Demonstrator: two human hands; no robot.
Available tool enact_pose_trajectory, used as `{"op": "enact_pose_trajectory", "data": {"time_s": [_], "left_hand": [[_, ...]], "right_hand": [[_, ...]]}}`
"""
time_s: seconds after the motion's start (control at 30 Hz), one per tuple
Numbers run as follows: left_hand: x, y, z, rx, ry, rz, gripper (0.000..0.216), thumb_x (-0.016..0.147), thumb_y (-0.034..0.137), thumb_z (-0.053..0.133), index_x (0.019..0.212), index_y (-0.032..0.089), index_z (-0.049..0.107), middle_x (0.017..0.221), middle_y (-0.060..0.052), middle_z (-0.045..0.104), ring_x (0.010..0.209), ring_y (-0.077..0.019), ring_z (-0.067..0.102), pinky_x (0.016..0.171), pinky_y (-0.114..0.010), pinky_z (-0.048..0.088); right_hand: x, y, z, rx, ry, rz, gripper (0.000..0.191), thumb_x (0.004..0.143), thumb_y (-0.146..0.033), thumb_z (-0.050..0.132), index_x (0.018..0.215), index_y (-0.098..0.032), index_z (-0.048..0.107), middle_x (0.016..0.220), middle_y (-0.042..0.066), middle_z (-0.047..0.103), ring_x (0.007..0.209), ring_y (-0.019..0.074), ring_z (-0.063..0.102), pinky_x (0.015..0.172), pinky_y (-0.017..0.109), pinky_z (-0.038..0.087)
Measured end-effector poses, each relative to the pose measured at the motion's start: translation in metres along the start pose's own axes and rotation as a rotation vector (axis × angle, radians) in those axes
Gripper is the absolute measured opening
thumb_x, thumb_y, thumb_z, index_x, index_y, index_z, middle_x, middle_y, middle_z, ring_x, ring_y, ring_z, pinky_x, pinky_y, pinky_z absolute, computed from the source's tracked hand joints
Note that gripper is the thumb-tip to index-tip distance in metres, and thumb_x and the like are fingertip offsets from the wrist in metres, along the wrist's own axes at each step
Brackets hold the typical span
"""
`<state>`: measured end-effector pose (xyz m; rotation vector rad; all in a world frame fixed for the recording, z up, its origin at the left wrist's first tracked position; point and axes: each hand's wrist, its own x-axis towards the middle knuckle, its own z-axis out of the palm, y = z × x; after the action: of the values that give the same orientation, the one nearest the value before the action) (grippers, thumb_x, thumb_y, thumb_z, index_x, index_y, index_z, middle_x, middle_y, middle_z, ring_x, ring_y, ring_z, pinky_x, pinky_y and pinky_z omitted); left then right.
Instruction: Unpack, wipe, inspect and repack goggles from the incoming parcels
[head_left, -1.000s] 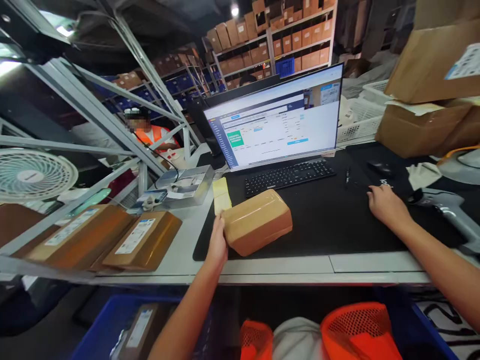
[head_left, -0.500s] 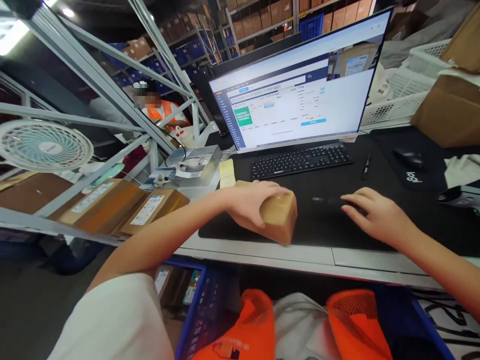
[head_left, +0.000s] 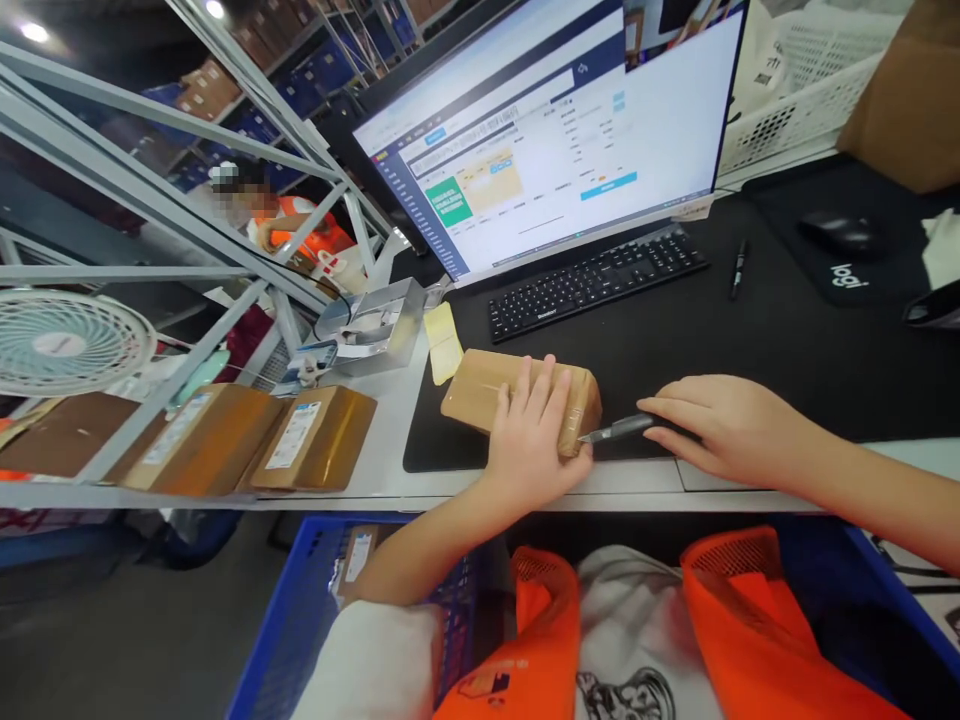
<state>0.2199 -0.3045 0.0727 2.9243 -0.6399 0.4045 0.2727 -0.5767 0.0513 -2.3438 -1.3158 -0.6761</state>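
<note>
On the black desk mat lies a small taped brown cardboard box (head_left: 472, 385), its long side running left to right. My left hand (head_left: 529, 430) holds it down, fingers spread across the top and thumb at the near right corner. My right hand (head_left: 712, 420) is closed around a dark utility knife (head_left: 626, 428). The knife's blade tip meets the tape at the box's right end. How deep the tip sits, I cannot tell.
Behind the box are a keyboard (head_left: 600, 280), a monitor (head_left: 540, 150) and yellow sticky notes (head_left: 443, 342). A pen (head_left: 739, 270) and mouse (head_left: 844, 233) lie rightward. Labelled parcels (head_left: 315, 440) stand left, near a fan (head_left: 60, 345). A blue crate (head_left: 281, 610) sits below the desk edge.
The box has gone from tilted in my left hand to resting on the mat under it. My right hand has taken hold of the knife and brought its tip to the box.
</note>
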Motion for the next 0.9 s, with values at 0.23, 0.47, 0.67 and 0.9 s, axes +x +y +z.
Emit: {"op": "enact_pose_trajectory", "data": {"time_s": [0.23, 0.47, 0.67, 0.9], "left_hand": [[0.001, 0.002, 0.003, 0.058, 0.188, 0.077, 0.079, 0.078, 0.035, 0.061, 0.152, 0.017, 0.039, 0.163, -0.016, 0.038, 0.157, -0.0368, 0.022, 0.117, -0.058, 0.033], [-0.003, 0.000, 0.005, 0.050, 0.242, 0.110, 0.077, 0.078, 0.037, 0.064, 0.149, 0.017, 0.044, 0.161, -0.014, 0.042, 0.156, -0.0380, 0.024, 0.120, -0.059, 0.027], [0.003, 0.002, 0.018, -0.050, 0.506, 0.053, 0.057, 0.078, 0.032, 0.065, 0.133, 0.020, 0.058, 0.140, -0.014, 0.065, 0.144, -0.0382, 0.046, 0.122, -0.060, 0.024], [-0.060, -0.052, -0.003, -0.370, 0.766, 0.071, 0.044, 0.079, 0.020, 0.065, 0.123, 0.024, 0.063, 0.133, -0.009, 0.068, 0.145, -0.0331, 0.045, 0.119, -0.059, 0.036]], "right_hand": [[0.009, 0.004, 0.008, 0.038, 0.033, -0.044, 0.026, 0.099, -0.032, 0.059, 0.111, -0.012, 0.070, 0.096, 0.011, 0.073, 0.082, 0.0207, 0.068, 0.073, 0.032, 0.052], [0.009, 0.108, 0.008, -0.197, -0.081, 0.518, 0.051, 0.105, -0.045, 0.043, 0.113, -0.007, 0.076, 0.102, 0.019, 0.075, 0.097, 0.0268, 0.071, 0.079, 0.036, 0.048], [0.040, 0.115, 0.022, 0.074, -0.032, 0.926, 0.031, 0.093, -0.033, 0.062, 0.111, -0.014, 0.078, 0.111, 0.013, 0.076, 0.106, 0.0278, 0.070, 0.094, 0.038, 0.050], [0.113, 0.024, 0.065, 0.988, -0.065, 0.792, 0.041, 0.080, -0.055, 0.073, 0.094, -0.017, 0.076, 0.087, 0.008, 0.074, 0.076, 0.0203, 0.064, 0.077, 0.036, 0.052]]}}
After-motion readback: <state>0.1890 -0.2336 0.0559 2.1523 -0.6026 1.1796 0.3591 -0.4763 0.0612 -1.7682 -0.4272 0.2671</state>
